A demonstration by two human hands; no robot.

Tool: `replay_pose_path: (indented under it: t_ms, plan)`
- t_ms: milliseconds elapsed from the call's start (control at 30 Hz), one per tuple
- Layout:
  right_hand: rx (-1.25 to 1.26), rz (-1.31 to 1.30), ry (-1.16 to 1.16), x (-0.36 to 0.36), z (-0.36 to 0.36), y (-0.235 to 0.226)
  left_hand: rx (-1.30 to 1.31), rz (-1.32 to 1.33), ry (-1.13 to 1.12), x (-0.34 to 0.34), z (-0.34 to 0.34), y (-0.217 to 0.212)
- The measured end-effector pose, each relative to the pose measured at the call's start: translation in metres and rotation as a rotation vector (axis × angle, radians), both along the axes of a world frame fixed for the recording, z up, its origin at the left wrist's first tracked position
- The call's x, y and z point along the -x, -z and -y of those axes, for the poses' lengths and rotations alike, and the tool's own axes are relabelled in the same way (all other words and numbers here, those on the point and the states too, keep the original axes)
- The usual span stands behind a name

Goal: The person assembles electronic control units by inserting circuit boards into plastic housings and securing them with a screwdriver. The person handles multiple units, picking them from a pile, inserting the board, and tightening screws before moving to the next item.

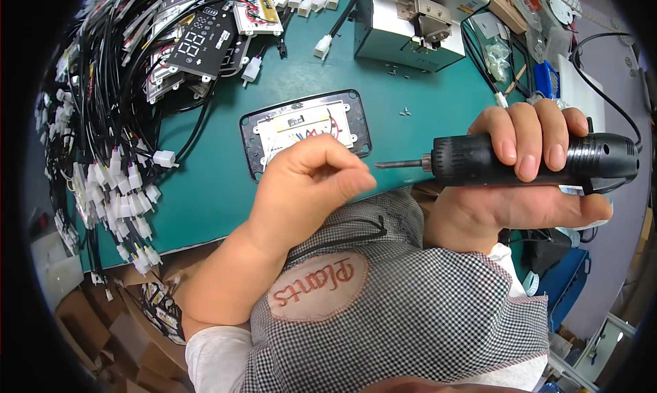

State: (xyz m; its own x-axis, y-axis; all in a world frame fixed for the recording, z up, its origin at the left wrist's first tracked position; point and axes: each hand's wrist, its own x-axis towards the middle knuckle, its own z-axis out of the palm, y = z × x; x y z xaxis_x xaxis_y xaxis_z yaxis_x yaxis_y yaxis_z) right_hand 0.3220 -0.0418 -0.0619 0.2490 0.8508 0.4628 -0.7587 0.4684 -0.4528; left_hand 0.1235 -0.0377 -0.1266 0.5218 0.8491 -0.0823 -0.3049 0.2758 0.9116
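My right hand (530,143) is wrapped round a black electric screwdriver (465,160), held level with its thin metal bit pointing left. Just left of the bit's tip, my left hand (308,171) has thumb and forefinger pinched together; anything between them is too small to make out. Behind that hand lies a black rounded-corner frame (361,109) on the green mat. Inside the frame sits a white circuit housing (339,123) with a yellow strip and coloured wires. My left hand covers the frame's lower part.
A white box-shaped machine (390,41) with a metal mechanism stands at the back. Small loose screws (406,111) lie before it on the green mat (212,208). Black cables with white connectors (123,201) heap at the left, beside stacked display boards (198,47). A blue bin (547,80) is at right.
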Motion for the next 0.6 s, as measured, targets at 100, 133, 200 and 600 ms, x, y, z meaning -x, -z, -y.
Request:
replay_pose_path:
  t_ms: [100, 133, 200, 600]
  plan:
    - [0.048, -0.028, -0.021, 0.007, -0.001, -0.001, -0.036, 0.038, 0.036, 0.002, 0.004, -0.005]
    - [0.047, -0.035, -0.028, 0.007, -0.001, -0.001, -0.025, 0.054, 0.045, 0.001, 0.005, -0.007]
    - [0.045, -0.046, -0.047, 0.006, -0.003, 0.000, -0.051, 0.048, 0.020, 0.000, 0.008, -0.004]
    - [0.049, -0.042, -0.187, 0.003, -0.007, 0.003, 0.138, 0.042, 0.218, 0.008, 0.004, -0.011]
